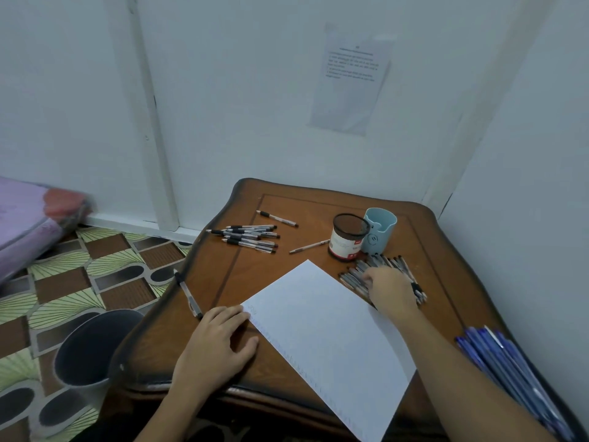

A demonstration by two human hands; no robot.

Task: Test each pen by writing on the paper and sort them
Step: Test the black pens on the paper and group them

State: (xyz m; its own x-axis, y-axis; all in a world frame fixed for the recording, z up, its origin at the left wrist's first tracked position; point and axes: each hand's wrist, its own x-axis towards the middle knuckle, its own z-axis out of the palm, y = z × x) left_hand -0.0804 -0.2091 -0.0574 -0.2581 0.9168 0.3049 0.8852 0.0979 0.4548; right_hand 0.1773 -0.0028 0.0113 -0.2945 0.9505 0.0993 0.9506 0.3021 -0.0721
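A white sheet of paper (322,330) lies diagonally on the brown wooden table (287,202). My left hand (220,339) rests flat on the table, fingers touching the paper's left corner. My right hand (390,290) reaches into a pile of several black-capped pens (360,272) beside the cups, its fingertips on them; whether it grips one is hidden. Another group of several pens (250,237) lies at the back left. Single pens lie at the back (276,218), in the middle (308,246) and by the left edge (188,295).
A mesh pen cup (349,237) and a light blue cup (381,231) stand at the back right. A bundle of blue pens (506,365) lies at the table's right edge. A dark bin (92,346) stands on the patterned floor to the left. Walls enclose the table's back and right.
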